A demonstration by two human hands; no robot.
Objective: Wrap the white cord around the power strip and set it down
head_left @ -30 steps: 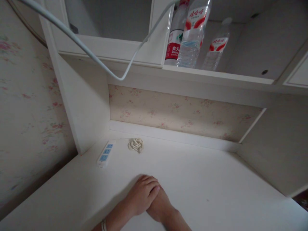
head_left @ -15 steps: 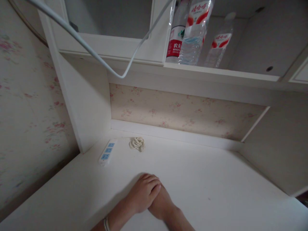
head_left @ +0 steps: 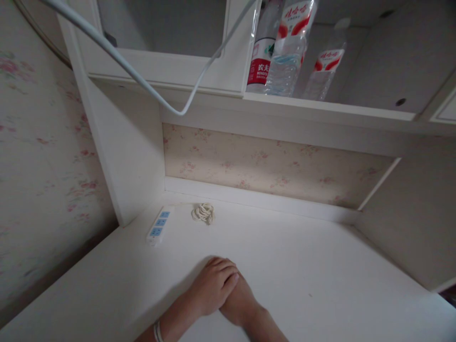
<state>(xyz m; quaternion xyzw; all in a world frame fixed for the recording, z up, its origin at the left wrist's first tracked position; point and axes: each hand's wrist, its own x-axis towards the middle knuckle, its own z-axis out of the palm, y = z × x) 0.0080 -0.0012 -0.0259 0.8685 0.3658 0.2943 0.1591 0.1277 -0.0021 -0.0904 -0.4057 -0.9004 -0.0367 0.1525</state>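
Observation:
My left hand [head_left: 214, 284], with a pale bracelet [head_left: 157, 331] at its wrist, lies over my right hand [head_left: 239, 299]. Its fingers are together and curl round the back of the right hand. Underneath, the right hand rests on the white desk [head_left: 285, 266], and its fingers are hidden by the left. Beyond the hands lies a white power strip [head_left: 158, 226] with blue sockets. Close to it, a cream cord [head_left: 203, 213] sits in a loose coil.
An overhead cabinet [head_left: 199, 76] spans the desk. On its shelf stand a red-labelled bottle [head_left: 259, 66] and two clear bottles with red and white labels, one in front [head_left: 287, 61] and one farther right [head_left: 326, 66]. A grey-white cable [head_left: 142, 80] hangs across the foreground.

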